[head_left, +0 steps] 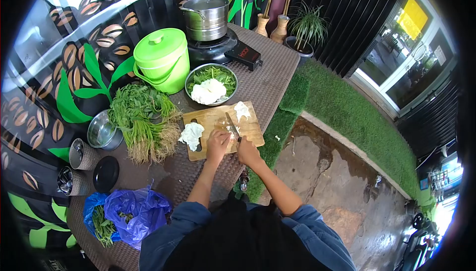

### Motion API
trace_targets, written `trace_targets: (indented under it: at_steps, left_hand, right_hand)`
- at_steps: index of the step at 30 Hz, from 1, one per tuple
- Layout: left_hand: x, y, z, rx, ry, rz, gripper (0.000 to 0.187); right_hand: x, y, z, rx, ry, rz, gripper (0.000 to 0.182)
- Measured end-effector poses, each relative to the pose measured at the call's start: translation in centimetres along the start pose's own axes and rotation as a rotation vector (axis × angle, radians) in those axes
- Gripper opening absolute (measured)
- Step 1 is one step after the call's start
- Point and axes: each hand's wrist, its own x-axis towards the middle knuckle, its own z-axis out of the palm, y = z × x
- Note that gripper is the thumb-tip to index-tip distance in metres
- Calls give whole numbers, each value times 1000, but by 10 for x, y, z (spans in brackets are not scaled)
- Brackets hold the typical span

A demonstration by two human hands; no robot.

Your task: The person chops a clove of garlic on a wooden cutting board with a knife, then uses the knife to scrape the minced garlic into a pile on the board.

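In the head view, my right hand [247, 151] is closed round the handle of a knife [231, 123], whose blade points away from me over a wooden cutting board [253, 131]. Just left of the blade, my left hand [218, 146] rests on the board with its fingers curled down. What those fingertips hold is hidden. Small chopped white pieces [233, 134] lie beside the blade. Crumpled white stuff, perhaps paper or cloth, sits on the board's left side [192, 136], and a smaller white scrap [242, 111] is at its far right.
Behind the board stand a metal bowl [190, 95] of green leaves topped with a white lump, a green lidded bucket [163, 65] and a pot [206, 23] on a stove. Leafy greens with roots [144, 122], a bowl [104, 129] and blue plastic bags [139, 214] are left. The table edge runs right.
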Motion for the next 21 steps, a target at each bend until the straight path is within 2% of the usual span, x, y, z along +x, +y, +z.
trace_targets:
  at_steps: [6, 12, 18, 21]
  left_hand:
    - [1, 2, -2, -27, 5, -2, 11]
    - [-2, -3, 2, -76, 26, -70, 11]
    - [-2, -4, 2, -101, 17, -91, 11]
    - [-3, -3, 1, -76, 14, -31, 11]
  right_hand:
    - [-14, -15, 22, 31, 52, 134, 31]
    - [2, -8, -5, 9, -72, 49, 32]
    - [-15, -16, 21, 98, 68, 131, 31]
    - [-1, -10, 16, 40, 8, 112, 32]
